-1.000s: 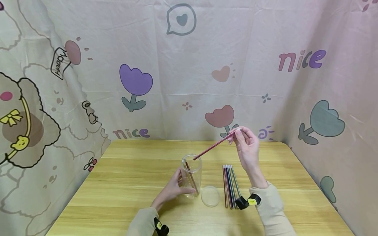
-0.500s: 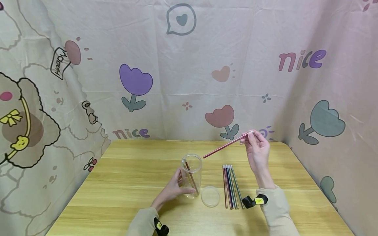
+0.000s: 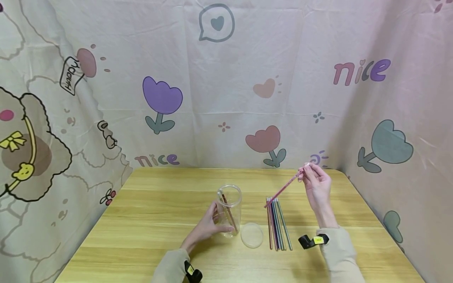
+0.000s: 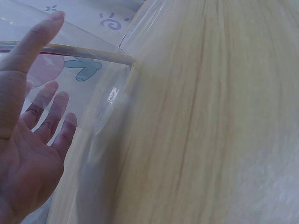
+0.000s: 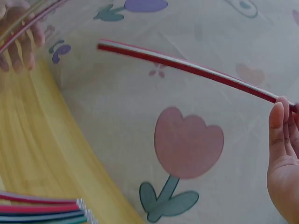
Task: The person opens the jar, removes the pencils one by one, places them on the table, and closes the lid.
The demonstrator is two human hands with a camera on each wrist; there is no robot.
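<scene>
In the head view, my left hand (image 3: pixel 205 228) holds a clear, open-topped jar (image 3: pixel 236 212) upright, thumb on the near side and fingers round the far side. Pencils (image 3: pixel 228 210) lean inside that jar; how many is hard to tell. My right hand (image 3: pixel 318 192) is raised to the right, pinching a dark red pencil (image 3: pixel 284 187) near its upper end. The pencil slants down to the left, its low tip appearing over the tops of a row of several coloured pencils (image 3: pixel 277 226) on the table. The right wrist view shows the held pencil (image 5: pixel 187 66) with a pale highlight along it.
A round clear lid (image 3: pixel 252 236) lies flat on the wooden table (image 3: pixel 148 220), between jar and pencil row. A printed cloth (image 3: pixel 219 98) hangs behind the table and along its sides. Each wrist carries a small black camera.
My right hand has moved right and slightly down, drawing the red pencil from over the jar's mouth to above the pencil row, now steeper. The left hand and jar have stayed put.
</scene>
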